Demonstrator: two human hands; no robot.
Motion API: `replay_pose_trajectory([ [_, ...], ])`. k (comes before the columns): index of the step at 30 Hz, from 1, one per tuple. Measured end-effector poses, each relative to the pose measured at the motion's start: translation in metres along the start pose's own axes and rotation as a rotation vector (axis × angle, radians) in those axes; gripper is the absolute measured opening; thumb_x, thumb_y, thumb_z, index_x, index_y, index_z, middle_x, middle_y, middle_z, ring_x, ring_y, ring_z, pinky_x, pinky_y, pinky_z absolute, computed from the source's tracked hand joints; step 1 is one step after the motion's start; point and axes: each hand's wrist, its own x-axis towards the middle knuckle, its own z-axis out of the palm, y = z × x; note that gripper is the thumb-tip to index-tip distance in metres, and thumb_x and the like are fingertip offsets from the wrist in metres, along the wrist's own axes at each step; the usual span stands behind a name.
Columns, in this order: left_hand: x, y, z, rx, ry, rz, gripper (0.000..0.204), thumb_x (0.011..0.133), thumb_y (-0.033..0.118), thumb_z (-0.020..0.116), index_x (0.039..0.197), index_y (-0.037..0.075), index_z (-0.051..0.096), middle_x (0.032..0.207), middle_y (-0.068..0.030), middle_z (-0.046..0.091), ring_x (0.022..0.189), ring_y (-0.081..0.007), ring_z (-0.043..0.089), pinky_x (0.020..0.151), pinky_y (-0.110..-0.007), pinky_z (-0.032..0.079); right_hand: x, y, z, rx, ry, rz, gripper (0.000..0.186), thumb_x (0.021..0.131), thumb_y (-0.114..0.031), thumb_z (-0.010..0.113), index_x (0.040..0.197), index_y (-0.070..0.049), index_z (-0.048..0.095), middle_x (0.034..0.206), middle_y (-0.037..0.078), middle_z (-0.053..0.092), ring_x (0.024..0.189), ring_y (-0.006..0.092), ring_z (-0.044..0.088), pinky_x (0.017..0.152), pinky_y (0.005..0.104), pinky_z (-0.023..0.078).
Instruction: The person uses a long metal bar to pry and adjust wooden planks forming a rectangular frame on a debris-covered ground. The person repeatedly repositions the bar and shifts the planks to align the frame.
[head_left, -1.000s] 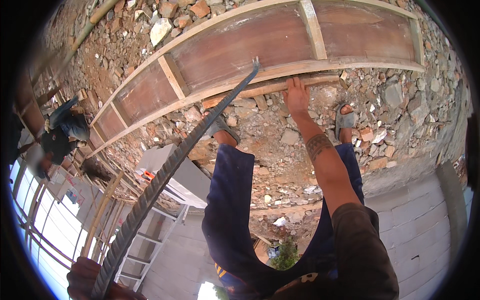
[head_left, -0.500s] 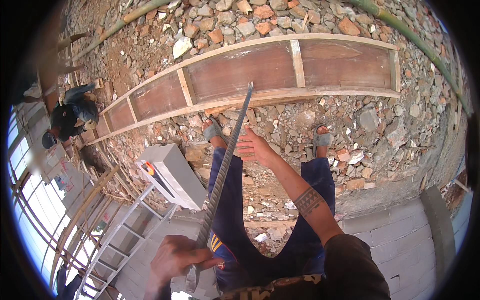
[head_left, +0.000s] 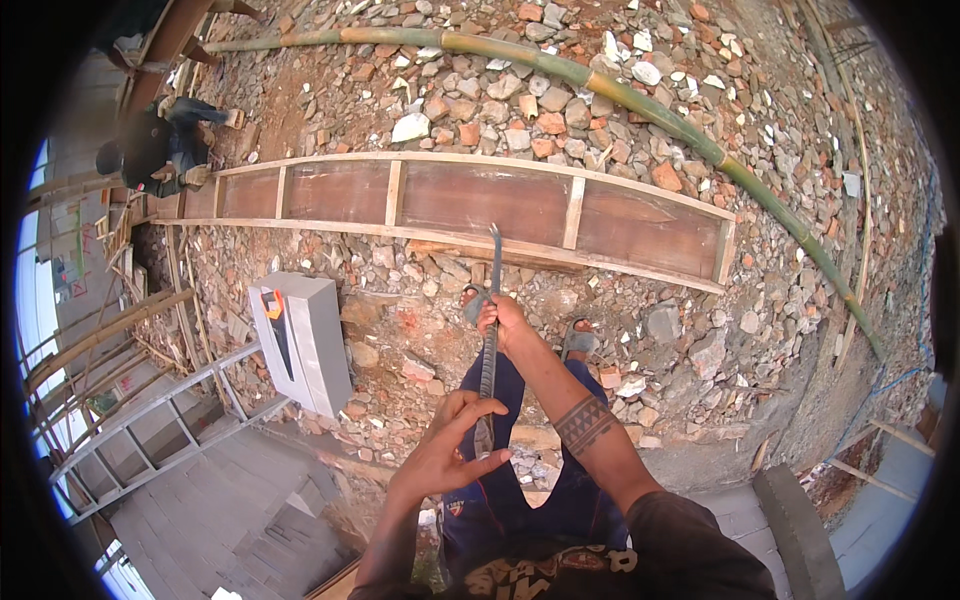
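The right hand (head_left: 508,322) was closed around a long ribbed steel bar (head_left: 489,330), upright, its bent tip just before the wooden formwork panel (head_left: 470,205). The left hand (head_left: 445,452), below it, touched the bar's lower part with fingers half spread. The bar was not yet set down on the rubble (head_left: 420,330).

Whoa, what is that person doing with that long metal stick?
A person stands on brick and stone rubble, holding a long ribbed steel bar almost upright. The right hand grips the bar partway up, and the left hand touches its near end with fingers spread. The bar's hooked far end points toward a long wooden form panel lying on the rubble. Another person crouches at the panel's left end.
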Motion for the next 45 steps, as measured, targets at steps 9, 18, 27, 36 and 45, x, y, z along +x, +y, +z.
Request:
replay_pose_trajectory([
  [9,0.010,-0.049,-0.036,-0.704,0.723,0.534,0.053,0.101,0.027,0.050,0.055,0.003,0.043,0.048,-0.0050,0.042,0.044,-0.0198,0.042,0.060,-0.038,0.044,0.004,0.049,0.049,0.041,0.123,-0.296,0.017,0.101,-0.015,0.043,0.084,-0.011,0.047,0.066,-0.004,0.044,0.049,0.0053,0.039,0.043,0.0216,0.037],
  [18,-0.034,-0.069,-0.037,-1.356,1.240,0.037,0.047,0.102,0.019,0.037,0.058,0.016,0.020,0.051,0.0021,0.020,0.052,-0.0118,0.025,0.076,-0.036,0.034,0.012,0.057,0.057,-0.178,0.184,-0.410,0.022,0.096,-0.029,0.058,0.085,-0.014,0.047,0.060,-0.004,0.039,0.045,0.0065,0.041,0.036,0.0238,0.035],
  [27,-0.034,-0.108,-0.020,-1.260,0.715,-0.333,0.035,0.104,0.019,0.046,0.133,0.007,0.031,0.116,-0.0127,0.055,0.094,-0.0232,0.060,0.093,-0.037,0.044,0.039,0.061,0.075,-0.755,0.507,-0.447,0.026,0.101,-0.037,0.052,0.089,-0.014,0.047,0.061,-0.002,0.037,0.042,0.0068,0.033,0.035,0.0232,0.028],
  [36,-0.058,-0.145,-0.014,-2.019,0.050,-0.785,0.028,0.106,0.035,0.044,0.113,0.008,0.049,0.076,0.0016,0.045,0.052,-0.0050,0.034,0.040,-0.019,0.027,0.038,0.085,0.043,-1.045,0.598,-0.520,0.028,0.101,-0.036,0.052,0.085,-0.014,0.043,0.058,-0.001,0.038,0.039,0.0089,0.037,0.033,0.0258,0.030],
  [45,-0.057,-0.132,0.019,-1.996,0.108,-0.877,0.037,0.102,0.051,0.044,0.098,0.014,0.047,0.067,0.0059,0.036,0.046,-0.0032,0.026,0.035,-0.019,0.019,0.028,0.086,0.030,-1.191,0.660,-0.479,0.029,0.101,-0.037,0.051,0.094,-0.009,0.045,0.058,0.001,0.042,0.038,0.0126,0.042,0.034,0.0296,0.036],
])
